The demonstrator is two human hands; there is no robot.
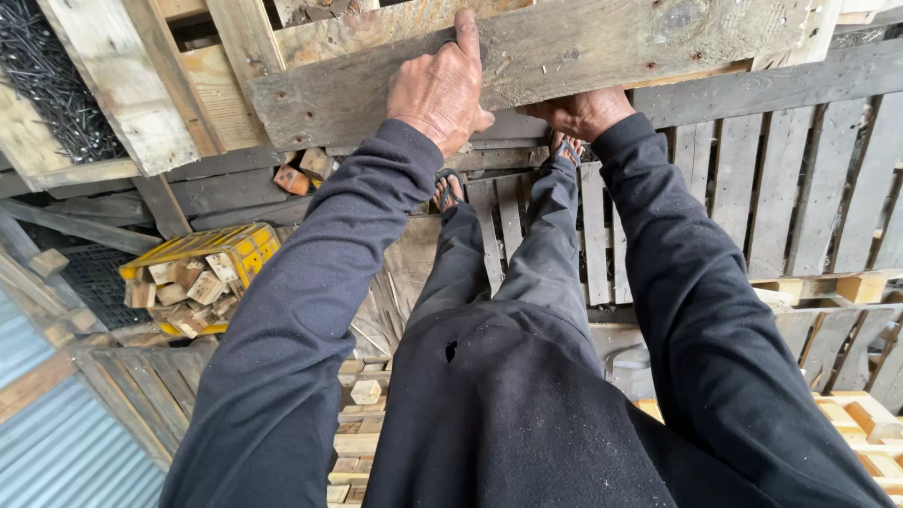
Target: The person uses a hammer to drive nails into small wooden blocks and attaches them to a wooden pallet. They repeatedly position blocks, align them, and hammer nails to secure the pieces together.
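I stand on stacked wooden pallets (800,198), looking down past my dark sleeves and trousers to my sandalled feet. A weathered grey pallet (583,52) is held up in front of me, tilted. My left hand (440,87) lies flat on its wide grey board, fingers hooked over the top edge. My right hand (583,111) grips the same board from below, at its lower edge, fingers curled under and mostly hidden.
A yellow plastic crate (202,252) full of small wood blocks lies tipped at the left. Loose blocks (362,395) are stacked below me. A pile of dark nails (52,80) sits upper left. Corrugated metal sheet (56,442) is at lower left. Light new boards (861,419) lie lower right.
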